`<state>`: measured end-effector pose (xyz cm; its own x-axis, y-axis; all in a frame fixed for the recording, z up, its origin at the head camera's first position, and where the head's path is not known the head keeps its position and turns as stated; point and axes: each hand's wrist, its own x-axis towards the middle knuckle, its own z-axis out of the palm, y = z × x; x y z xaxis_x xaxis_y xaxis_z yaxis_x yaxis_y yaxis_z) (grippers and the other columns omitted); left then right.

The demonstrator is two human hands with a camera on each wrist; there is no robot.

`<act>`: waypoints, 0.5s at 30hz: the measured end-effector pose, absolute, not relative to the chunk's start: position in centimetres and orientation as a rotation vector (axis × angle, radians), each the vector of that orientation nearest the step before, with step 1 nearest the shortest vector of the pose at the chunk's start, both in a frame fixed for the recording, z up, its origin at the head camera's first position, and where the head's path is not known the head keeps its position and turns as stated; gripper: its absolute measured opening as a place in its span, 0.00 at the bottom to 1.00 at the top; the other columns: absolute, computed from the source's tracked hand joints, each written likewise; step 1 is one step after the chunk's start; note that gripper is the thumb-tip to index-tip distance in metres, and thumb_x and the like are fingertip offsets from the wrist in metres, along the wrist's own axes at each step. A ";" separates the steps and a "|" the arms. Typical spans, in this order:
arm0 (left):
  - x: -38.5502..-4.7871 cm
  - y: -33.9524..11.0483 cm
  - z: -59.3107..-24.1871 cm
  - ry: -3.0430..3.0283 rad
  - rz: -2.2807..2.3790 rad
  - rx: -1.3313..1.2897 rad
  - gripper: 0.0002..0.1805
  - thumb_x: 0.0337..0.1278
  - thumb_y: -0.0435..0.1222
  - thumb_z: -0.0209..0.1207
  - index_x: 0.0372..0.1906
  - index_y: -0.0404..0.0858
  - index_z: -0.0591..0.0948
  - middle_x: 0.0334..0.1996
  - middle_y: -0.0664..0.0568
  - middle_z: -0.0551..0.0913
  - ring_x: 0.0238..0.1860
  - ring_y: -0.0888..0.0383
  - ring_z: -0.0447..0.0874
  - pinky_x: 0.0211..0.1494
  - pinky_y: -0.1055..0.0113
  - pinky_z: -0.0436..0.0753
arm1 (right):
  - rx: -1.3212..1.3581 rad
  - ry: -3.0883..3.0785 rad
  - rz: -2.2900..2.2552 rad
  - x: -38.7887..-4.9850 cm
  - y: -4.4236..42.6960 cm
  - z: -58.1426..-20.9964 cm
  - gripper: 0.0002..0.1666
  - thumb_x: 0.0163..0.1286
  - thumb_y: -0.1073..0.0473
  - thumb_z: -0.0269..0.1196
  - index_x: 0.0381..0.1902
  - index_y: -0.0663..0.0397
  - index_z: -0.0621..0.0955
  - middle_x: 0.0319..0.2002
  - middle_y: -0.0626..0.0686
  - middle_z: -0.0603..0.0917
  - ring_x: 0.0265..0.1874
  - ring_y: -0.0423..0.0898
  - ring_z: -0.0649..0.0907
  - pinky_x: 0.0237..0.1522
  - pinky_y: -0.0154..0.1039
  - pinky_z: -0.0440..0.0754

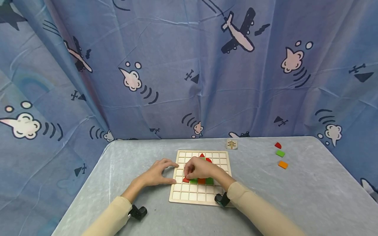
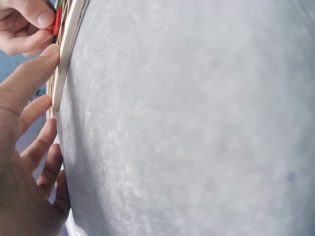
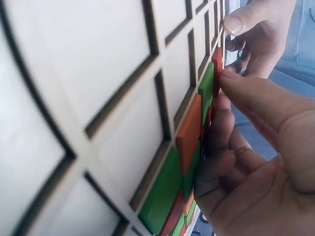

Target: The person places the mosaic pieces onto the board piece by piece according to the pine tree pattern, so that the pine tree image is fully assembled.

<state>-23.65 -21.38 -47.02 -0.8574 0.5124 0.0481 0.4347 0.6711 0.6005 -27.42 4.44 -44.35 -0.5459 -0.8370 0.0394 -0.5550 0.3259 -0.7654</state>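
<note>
A wooden grid board (image 1: 184,196) lies on the table with red, green and orange flat pieces set in its squares. My right hand (image 1: 200,167) is over the board and pinches a small red piece (image 3: 216,69) at the left end of a row, beside a green piece (image 3: 206,91) and an orange piece (image 3: 189,132). The red piece's full outline is partly hidden by the fingers. At the board's left edge, my left hand (image 1: 155,173) has its fingers and thumb spread, the tips touching the wooden rim (image 2: 66,64).
A small patterned card (image 1: 231,144) lies behind the board. Off to the right are a loose red rounded piece (image 1: 278,145), a green piece (image 1: 280,153) and an orange piece (image 1: 283,164). A blue printed curtain (image 1: 165,65) hangs behind the grey table (image 1: 251,190).
</note>
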 end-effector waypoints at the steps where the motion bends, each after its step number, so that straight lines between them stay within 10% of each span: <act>1: -23.6 -21.4 -47.0 2.757 0.941 0.785 0.34 0.53 0.50 0.74 0.65 0.45 0.80 0.63 0.50 0.73 0.62 0.46 0.67 0.63 0.43 0.66 | -1.244 2.234 -1.065 -27.4 4.4 -44.4 0.06 0.64 0.73 0.69 0.29 0.60 0.86 0.25 0.47 0.83 0.25 0.38 0.78 0.31 0.32 0.78; 15: -23.6 -21.3 -46.9 2.756 0.947 0.793 0.34 0.53 0.50 0.75 0.64 0.44 0.80 0.62 0.50 0.73 0.62 0.46 0.67 0.64 0.43 0.66 | -1.245 2.253 -1.069 -27.5 4.5 -44.3 0.07 0.62 0.73 0.70 0.29 0.58 0.86 0.25 0.45 0.82 0.26 0.38 0.78 0.31 0.33 0.77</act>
